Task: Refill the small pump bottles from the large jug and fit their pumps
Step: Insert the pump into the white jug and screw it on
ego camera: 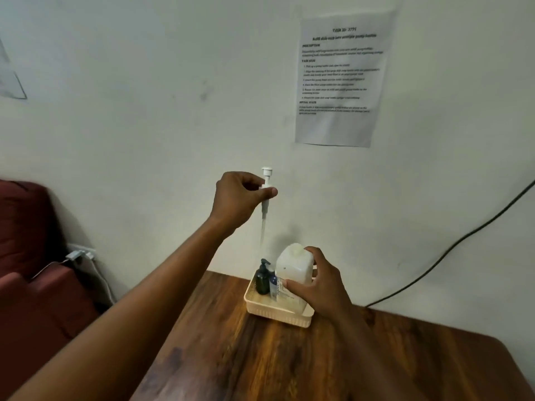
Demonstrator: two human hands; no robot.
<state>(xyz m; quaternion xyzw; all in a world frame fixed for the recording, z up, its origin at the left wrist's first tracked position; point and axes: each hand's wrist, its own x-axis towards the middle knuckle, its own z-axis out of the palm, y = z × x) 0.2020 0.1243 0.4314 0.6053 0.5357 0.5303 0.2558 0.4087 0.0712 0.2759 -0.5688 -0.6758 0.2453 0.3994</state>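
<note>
Two hands are engaged. The left hand pinches a white plastic pump by its collar, dip tube hanging above the cream lattice basket. The right hand wraps the translucent jug standing in it, beside a dark pump bottle. Judged: jug opened; next, lift it clear for pouring.

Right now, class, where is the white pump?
Head view, centre: the left hand holds the white pump upright above the basket, against the wall.
</note>
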